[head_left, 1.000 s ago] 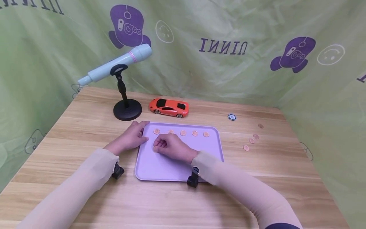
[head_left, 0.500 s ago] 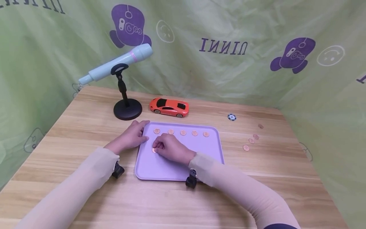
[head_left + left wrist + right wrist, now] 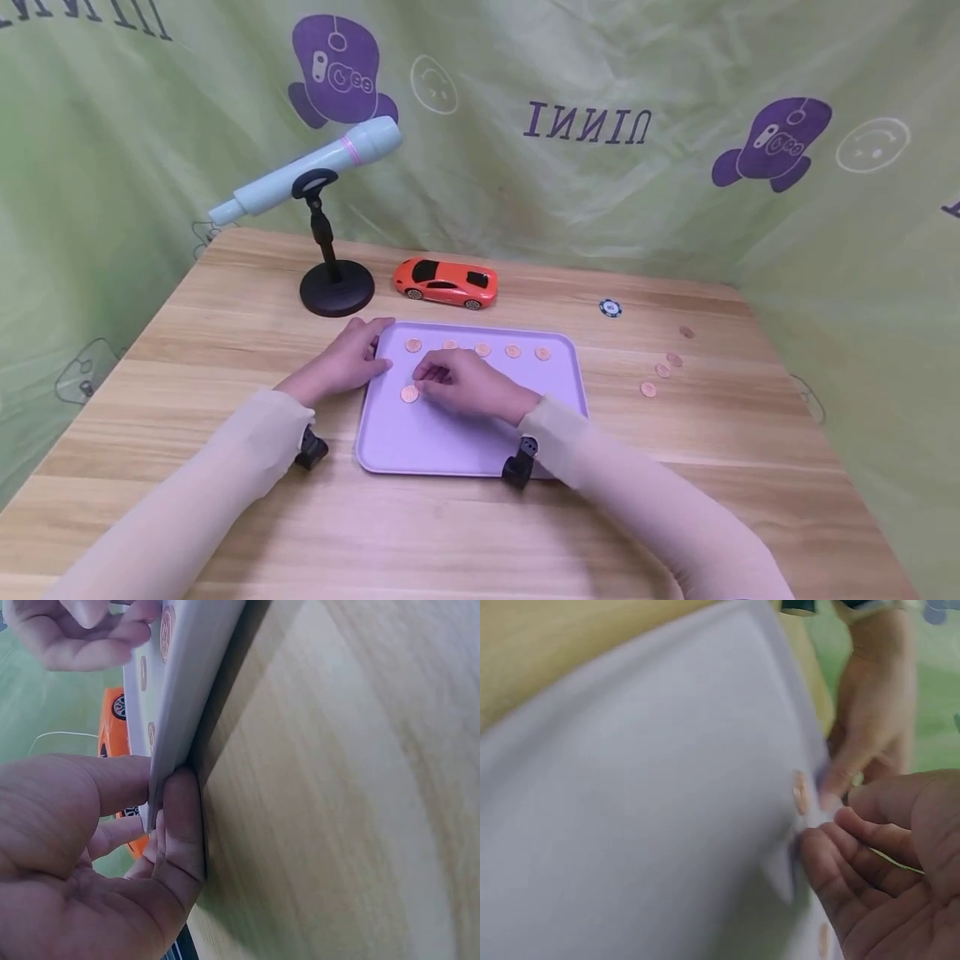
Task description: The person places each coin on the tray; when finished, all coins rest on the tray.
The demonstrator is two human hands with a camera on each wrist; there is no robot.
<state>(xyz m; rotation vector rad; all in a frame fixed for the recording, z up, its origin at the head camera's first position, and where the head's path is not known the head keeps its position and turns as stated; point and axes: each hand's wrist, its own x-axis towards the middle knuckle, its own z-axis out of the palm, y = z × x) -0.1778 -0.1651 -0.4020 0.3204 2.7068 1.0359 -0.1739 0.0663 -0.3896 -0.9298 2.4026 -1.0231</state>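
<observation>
My left hand (image 3: 347, 357) pinches the left rim of a purple tray (image 3: 390, 446). The left wrist view shows the thumb (image 3: 124, 782) inside the rim and curled fingers outside it. Just right of a single copper coin (image 3: 408, 393) on the tray, my right hand (image 3: 468, 385) hovers with loosely bent fingers and no coin visible in them. The right wrist view has that coin (image 3: 800, 793) lying flat near the fingertips. Along the tray's far side runs a row of several copper coins (image 3: 513, 351), partly behind the right hand.
Several loose copper coins (image 3: 648, 389) and a blue-and-white poker chip (image 3: 611, 308) lie right of the tray. Behind it sit an orange toy car (image 3: 446, 283) and a light-blue microphone (image 3: 300, 173) on a black stand (image 3: 337, 287). A green curtain (image 3: 585, 200) hangs beyond the table.
My right hand has let go of the coin, first at its fingertips, and moved slightly right. The coin now lies fully visible on the tray. The left hand has stayed at the rim.
</observation>
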